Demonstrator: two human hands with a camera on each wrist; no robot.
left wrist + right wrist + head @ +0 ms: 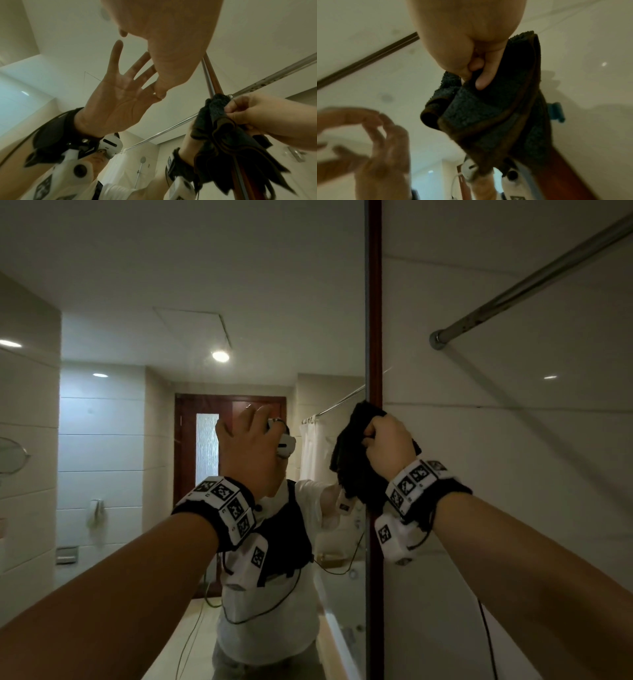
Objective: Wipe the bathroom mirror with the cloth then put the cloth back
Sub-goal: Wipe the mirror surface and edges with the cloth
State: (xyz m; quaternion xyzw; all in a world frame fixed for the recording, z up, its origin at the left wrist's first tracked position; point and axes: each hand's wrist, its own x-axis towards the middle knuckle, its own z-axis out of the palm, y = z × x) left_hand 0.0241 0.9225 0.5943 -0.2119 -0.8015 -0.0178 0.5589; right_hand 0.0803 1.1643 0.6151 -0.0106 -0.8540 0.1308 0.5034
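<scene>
Our right hand (388, 445) has its fingers (485, 75) curled tight round the dark cloth (349, 457), bunched against the mirror (205, 302) at its right edge, by the wooden frame (375, 302). Our left hand (248, 440) is flat on the glass, fingers spread, holding nothing.

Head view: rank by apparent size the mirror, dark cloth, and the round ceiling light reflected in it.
1. mirror, fills the left half.
2. cloth, gripped by the right hand.
3. ceiling light, a small spot, though far off in reflection.
</scene>
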